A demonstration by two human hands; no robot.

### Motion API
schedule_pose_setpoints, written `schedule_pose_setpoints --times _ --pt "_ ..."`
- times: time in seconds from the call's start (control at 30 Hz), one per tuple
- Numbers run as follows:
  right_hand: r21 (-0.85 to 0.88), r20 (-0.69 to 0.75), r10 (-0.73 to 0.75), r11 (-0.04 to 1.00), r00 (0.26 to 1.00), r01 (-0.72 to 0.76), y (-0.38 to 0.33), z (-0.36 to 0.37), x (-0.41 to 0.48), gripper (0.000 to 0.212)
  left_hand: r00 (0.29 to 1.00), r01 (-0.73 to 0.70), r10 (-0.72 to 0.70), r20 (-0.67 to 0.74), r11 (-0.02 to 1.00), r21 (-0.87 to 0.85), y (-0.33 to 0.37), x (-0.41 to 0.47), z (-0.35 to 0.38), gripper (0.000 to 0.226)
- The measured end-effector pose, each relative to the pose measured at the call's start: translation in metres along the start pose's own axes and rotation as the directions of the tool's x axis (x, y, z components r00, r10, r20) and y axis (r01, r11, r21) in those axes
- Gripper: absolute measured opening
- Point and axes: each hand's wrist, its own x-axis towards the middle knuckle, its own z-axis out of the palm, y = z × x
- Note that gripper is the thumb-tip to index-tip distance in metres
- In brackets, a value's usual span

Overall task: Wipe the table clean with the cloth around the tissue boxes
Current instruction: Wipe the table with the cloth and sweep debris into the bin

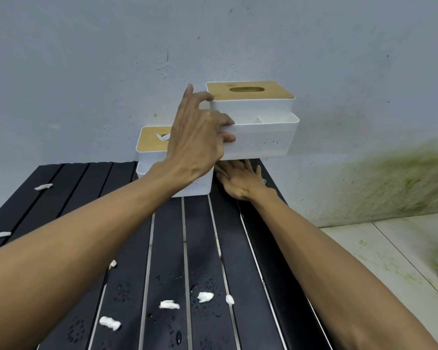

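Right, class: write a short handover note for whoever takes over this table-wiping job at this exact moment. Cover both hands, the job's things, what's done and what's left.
Left hand: grips the left end of the raised tissue box, held above the table's far right corner.
Right hand: flat, fingers spread, on the table beneath that box. No cloth is plainly visible under it.
Second tissue box: stands at the far edge, with a tissue poking out.
Done: cannot tell how much has been wiped.
Left: tissue scraps and water droplets lie across the slats. Wipe them, then set the box down.
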Motion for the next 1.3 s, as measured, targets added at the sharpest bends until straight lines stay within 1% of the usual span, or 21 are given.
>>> schedule_pose_setpoints --times 0.07,0.2,0.3,0.37,0.47,0.63,0.7,0.8,0.87,0.93,1.07,1.23,1.3 --pt "-0.013 0.027 -0.045 0.999 0.999 0.045 0.003 -0.002 -0.019 0.058 1.0 0.005 -0.005 -0.009 1.0 -0.011 0.001 0.001 -0.002 0.026" --pt "-0.117 0.033 -0.119 0.986 0.992 0.123 0.009 0.0 -0.068 0.056 1.0 -0.025 0.025 -0.007 1.0 -0.015 0.004 0.0 -0.004 0.023" --pt "-0.157 0.011 -0.109 0.981 0.994 0.109 0.01 0.005 -0.091 0.056 0.999 -0.036 0.036 -0.004 0.999 -0.022 0.005 -0.002 -0.002 0.023" --pt "-0.142 -0.027 -0.088 0.986 0.996 0.084 0.008 0.007 -0.086 0.056 0.999 -0.04 0.04 -0.002 0.999 -0.028 0.005 -0.002 0.0 0.023" --pt "-0.081 -0.085 0.009 0.997 0.996 -0.016 0.005 0.007 -0.056 0.055 0.999 -0.036 0.036 0.001 0.999 -0.038 0.007 -0.003 0.002 0.023" --pt "0.01 -0.102 0.199 0.98 0.975 -0.199 0.007 0.001 -0.009 0.052 1.0 -0.025 0.026 0.005 0.998 -0.053 0.011 -0.008 -0.001 0.023" --pt "0.02 -0.088 0.243 0.97 0.966 -0.242 0.009 -0.001 -0.001 0.051 1.0 -0.03 0.03 0.006 0.998 -0.057 0.011 -0.008 -0.002 0.022" --pt "0.057 -0.11 0.287 0.958 0.952 -0.282 0.015 -0.008 -0.001 0.049 0.999 -0.039 0.04 0.005 0.997 -0.064 0.012 -0.008 -0.004 0.02" --pt "0.069 -0.119 0.303 0.953 0.946 -0.296 0.019 -0.014 -0.009 0.042 0.999 -0.04 0.039 -0.002 0.997 -0.064 0.014 -0.007 -0.005 0.02" --pt "0.066 -0.113 0.278 0.96 0.954 -0.272 0.023 -0.017 -0.023 0.041 0.999 -0.036 0.035 -0.008 0.997 -0.068 0.015 -0.007 -0.004 0.019" --pt "0.025 -0.14 0.129 0.992 0.982 -0.127 0.033 -0.012 -0.069 0.05 0.999 -0.035 0.033 -0.033 0.997 -0.063 0.017 -0.01 -0.001 0.019" --pt "-0.086 -0.063 -0.003 0.996 0.998 -0.003 0.04 -0.006 -0.167 0.061 0.999 -0.034 0.033 -0.023 0.999 -0.024 0.024 -0.025 0.01 0.018" --pt "-0.068 -0.023 0.003 0.998 1.0 -0.005 0.043 -0.005 -0.197 0.065 1.0 -0.03 0.03 -0.01 0.999 -0.012 0.027 -0.032 0.016 0.017"
